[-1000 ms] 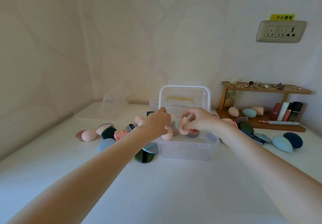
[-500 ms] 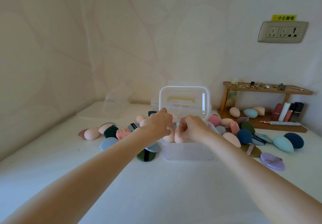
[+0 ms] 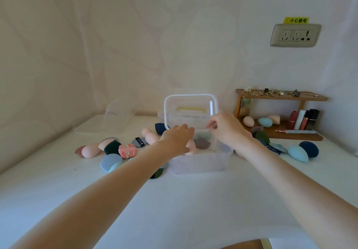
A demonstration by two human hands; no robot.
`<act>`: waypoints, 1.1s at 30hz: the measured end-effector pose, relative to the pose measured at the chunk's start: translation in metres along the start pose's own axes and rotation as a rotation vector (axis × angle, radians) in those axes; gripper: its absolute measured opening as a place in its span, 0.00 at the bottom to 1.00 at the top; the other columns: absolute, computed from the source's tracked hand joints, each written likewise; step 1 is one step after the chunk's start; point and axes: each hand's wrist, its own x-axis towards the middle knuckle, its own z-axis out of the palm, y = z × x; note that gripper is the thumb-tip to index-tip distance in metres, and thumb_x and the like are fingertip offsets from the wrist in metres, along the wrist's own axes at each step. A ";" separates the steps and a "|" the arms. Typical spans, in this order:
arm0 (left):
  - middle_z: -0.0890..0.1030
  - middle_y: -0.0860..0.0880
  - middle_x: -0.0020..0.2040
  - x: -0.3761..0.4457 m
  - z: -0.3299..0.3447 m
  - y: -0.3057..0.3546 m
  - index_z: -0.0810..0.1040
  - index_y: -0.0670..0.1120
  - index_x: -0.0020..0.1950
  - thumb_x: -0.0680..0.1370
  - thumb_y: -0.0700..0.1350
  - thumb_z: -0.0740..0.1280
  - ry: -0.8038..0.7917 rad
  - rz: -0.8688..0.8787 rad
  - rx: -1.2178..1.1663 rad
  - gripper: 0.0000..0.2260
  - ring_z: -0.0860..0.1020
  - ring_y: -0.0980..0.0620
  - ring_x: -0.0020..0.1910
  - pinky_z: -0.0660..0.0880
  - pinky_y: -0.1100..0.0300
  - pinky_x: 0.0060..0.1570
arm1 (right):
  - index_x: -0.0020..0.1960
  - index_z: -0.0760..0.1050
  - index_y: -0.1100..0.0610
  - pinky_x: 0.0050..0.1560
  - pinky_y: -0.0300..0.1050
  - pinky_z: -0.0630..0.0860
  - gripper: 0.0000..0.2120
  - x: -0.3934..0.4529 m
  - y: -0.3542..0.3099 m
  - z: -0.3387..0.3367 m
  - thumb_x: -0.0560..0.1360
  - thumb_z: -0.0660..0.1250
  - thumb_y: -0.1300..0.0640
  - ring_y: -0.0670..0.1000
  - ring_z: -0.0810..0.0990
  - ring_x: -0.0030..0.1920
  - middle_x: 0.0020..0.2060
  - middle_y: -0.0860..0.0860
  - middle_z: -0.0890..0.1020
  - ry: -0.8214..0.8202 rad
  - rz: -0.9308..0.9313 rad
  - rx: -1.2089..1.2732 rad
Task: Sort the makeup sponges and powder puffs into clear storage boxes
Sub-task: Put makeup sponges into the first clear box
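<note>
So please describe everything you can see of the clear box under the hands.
The clear storage box is rectangular, of see-through plastic, standing open on the white table. Its lid stands upright behind it and carries a yellowish handle. Inside lie a peach sponge and a mauve one. The left hand reaches inside.

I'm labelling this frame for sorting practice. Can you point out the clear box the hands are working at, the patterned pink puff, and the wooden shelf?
clear box (image 3: pixel 199 164), head view, on its frosted front wall.
patterned pink puff (image 3: pixel 127 151), head view, on the middle of its printed face.
wooden shelf (image 3: pixel 290 97), head view, on the front edge of its top board.
</note>
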 end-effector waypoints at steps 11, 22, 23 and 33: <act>0.72 0.44 0.57 -0.003 0.000 0.001 0.67 0.42 0.61 0.74 0.45 0.68 0.014 0.016 0.014 0.18 0.74 0.45 0.55 0.73 0.53 0.50 | 0.63 0.69 0.57 0.59 0.52 0.69 0.14 -0.010 0.066 0.018 0.78 0.60 0.62 0.61 0.69 0.63 0.63 0.57 0.71 -0.037 0.244 -0.443; 0.72 0.45 0.56 -0.003 0.003 -0.001 0.68 0.42 0.60 0.74 0.44 0.68 0.032 0.012 -0.045 0.17 0.74 0.45 0.55 0.71 0.55 0.47 | 0.52 0.75 0.60 0.31 0.38 0.68 0.12 0.001 -0.008 0.005 0.69 0.66 0.64 0.49 0.73 0.35 0.37 0.51 0.75 -0.274 0.204 0.147; 0.73 0.45 0.56 -0.002 0.003 -0.001 0.68 0.42 0.59 0.74 0.43 0.68 0.040 0.018 -0.046 0.17 0.74 0.46 0.54 0.70 0.56 0.46 | 0.50 0.71 0.61 0.29 0.38 0.64 0.11 0.001 -0.009 0.010 0.68 0.67 0.64 0.49 0.70 0.34 0.36 0.51 0.72 -0.273 0.224 0.086; 0.72 0.45 0.57 0.000 0.007 -0.002 0.68 0.42 0.61 0.74 0.43 0.68 0.071 0.006 -0.073 0.18 0.73 0.45 0.56 0.68 0.57 0.45 | 0.49 0.73 0.61 0.43 0.43 0.77 0.08 0.013 -0.011 0.035 0.78 0.56 0.63 0.53 0.80 0.36 0.39 0.56 0.80 -0.202 0.271 0.315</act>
